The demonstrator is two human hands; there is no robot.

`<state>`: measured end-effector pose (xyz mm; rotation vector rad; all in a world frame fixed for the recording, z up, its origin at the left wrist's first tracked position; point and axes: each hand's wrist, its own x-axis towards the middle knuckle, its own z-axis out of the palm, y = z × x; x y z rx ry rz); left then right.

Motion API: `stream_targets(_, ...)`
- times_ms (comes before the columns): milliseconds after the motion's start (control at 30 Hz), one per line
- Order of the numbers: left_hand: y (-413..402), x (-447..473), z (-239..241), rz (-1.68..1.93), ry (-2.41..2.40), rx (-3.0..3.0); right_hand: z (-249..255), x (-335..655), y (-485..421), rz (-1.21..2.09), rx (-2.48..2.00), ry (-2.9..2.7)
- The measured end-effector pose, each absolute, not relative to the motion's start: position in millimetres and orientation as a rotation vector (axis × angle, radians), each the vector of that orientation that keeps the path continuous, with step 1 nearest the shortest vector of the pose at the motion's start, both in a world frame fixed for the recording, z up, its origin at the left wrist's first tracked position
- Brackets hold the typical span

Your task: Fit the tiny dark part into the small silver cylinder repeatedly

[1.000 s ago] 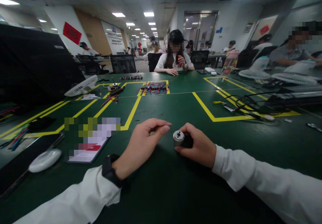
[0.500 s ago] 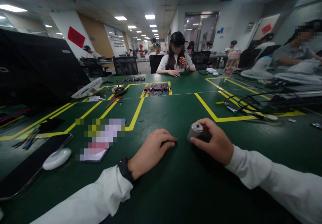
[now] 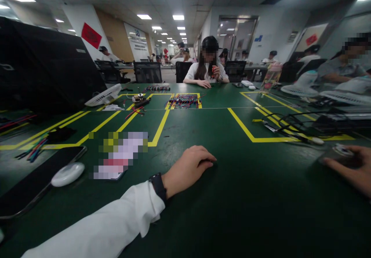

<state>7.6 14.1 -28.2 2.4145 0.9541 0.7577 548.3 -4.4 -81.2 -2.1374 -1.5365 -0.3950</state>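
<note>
At the right edge of the view my right hand (image 3: 353,173) is closed around a small grey metallic cylinder (image 3: 340,154), thumb on the near side and fingers behind. Hand and cylinder are smeared by motion, and the right edge cuts off the wrist. My left hand (image 3: 189,170) lies on the green table (image 3: 246,196) near the middle, palm down, its fingers loosely bent and the thumb a little apart. Nothing shows in it. A black band (image 3: 158,186) is on the left wrist.
Left of my left hand lie a phone with a pixelated screen (image 3: 123,157), a dark phone (image 3: 37,180) and a white oval object (image 3: 68,174). Wired parts (image 3: 185,101) sit inside yellow tape ahead. Black cables (image 3: 290,124) lie at right. A person (image 3: 207,70) sits opposite.
My right hand has carried the grey cylinder from the table's middle far to the right. My left hand stays on the table; the view has shifted slightly.
</note>
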Motion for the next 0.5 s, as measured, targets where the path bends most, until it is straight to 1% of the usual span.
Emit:
stream_targets(100,13,6,-25,0.824,1.008,2.277,-59,506,-10,-0.710,-2.015,-1.600)
stream_targets(167,13,4,-23,0.879,1.071,2.144,-39,449,-14,-0.872,-1.748,-1.748)
stream_targets(200,12,1,-22,0.897,1.101,2.083,-32,415,-14,-0.798,-1.556,-1.881)
stream_targets(267,9,-6,-20,0.918,1.152,1.984,-26,348,-12,-0.546,-1.215,-2.143)
stream_targets(300,6,-11,-19,0.923,1.175,1.949,-27,316,-10,-0.383,-1.128,-2.229)
stream_targets(400,-6,-31,-19,0.913,1.261,1.879,-38,238,3,0.077,-1.052,-2.375)
stream_targets(433,-10,-38,-20,0.904,1.288,1.857,-42,220,8,0.178,-1.053,-2.401)
stream_targets(500,-20,-52,-20,0.883,1.323,1.822,-45,198,15,0.277,-1.049,-2.433)
